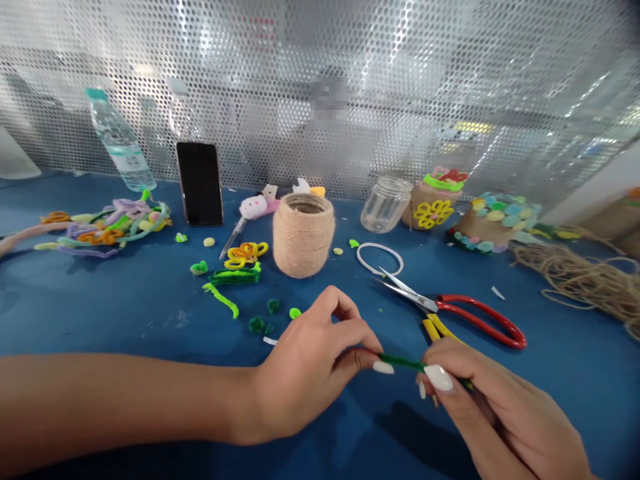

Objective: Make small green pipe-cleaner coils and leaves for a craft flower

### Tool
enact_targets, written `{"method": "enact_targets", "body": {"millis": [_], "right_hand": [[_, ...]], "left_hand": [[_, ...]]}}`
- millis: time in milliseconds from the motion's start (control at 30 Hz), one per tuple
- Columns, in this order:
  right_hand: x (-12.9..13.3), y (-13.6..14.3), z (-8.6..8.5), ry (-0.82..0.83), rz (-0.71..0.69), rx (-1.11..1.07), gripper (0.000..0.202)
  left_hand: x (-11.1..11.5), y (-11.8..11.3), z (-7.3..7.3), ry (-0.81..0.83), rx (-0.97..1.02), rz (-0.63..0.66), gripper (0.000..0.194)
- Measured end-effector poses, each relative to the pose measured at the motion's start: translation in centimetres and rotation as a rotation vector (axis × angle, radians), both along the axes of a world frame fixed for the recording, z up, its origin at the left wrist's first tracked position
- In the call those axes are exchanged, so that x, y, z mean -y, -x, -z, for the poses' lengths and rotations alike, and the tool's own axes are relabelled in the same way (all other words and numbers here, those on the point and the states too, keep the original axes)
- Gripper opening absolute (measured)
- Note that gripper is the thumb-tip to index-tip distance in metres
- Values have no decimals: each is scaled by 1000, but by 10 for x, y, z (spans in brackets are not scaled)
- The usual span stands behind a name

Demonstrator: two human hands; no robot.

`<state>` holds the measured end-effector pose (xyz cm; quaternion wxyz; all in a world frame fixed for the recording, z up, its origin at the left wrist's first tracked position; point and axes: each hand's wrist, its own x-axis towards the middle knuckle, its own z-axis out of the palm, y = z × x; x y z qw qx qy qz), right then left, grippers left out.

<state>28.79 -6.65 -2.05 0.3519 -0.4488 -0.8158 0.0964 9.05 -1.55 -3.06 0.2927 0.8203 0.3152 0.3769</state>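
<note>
On a blue surface (165, 327), in front of a shiny metal panel (275, 133) full of small holes; nearest, stretched level between left hand (310, 367) and right hand (520, 407), a short green pipe cleaner (403, 362); left fingers closed in a pinch on one end, right fingers closed on the other, thumb on top; yellow handles (434, 328) up against the right hand, mostly hidden, whether gripped or not impossible to tell.

Just beyond, to the right, red-handled scissors (430, 303), blades apart, tips beside a white ring (359, 257); to the left, dark green pompoms (257, 325), a bright green strip (223, 300), a dark green bundle (235, 275) and a yellow and orange loop flower (245, 255).

Farther back, upright in the middle, a twine-wrapped jar (303, 240); left of it, a pen (233, 237), a propped phone (200, 183) and a heap of coloured pipe cleaners (107, 230); right of it, a clear glass jar (383, 210), a jar with a yellow flower (417, 200), a pompom-covered pot (483, 227) and loose twine (585, 277); far left, close to the panel, a water bottle (123, 150).
</note>
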Motion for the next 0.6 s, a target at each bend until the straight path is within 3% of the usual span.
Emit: {"method": "enact_targets", "body": {"millis": [167,300,433,600], "right_hand": [[-5,3,1,21,-53,56,12],[-4,6,0,6,-140,103,14],[-4,8,-1,15,-189,114,16],[-9,7,-1,25,-21,41,12]], "left_hand": [[3,3,-4,-125,194,36,9],[7,5,-6,-230,228,88,9],[13,7,-9,-366,112,61,10],[14,6,-7,-412,-65,-50,20]]}}
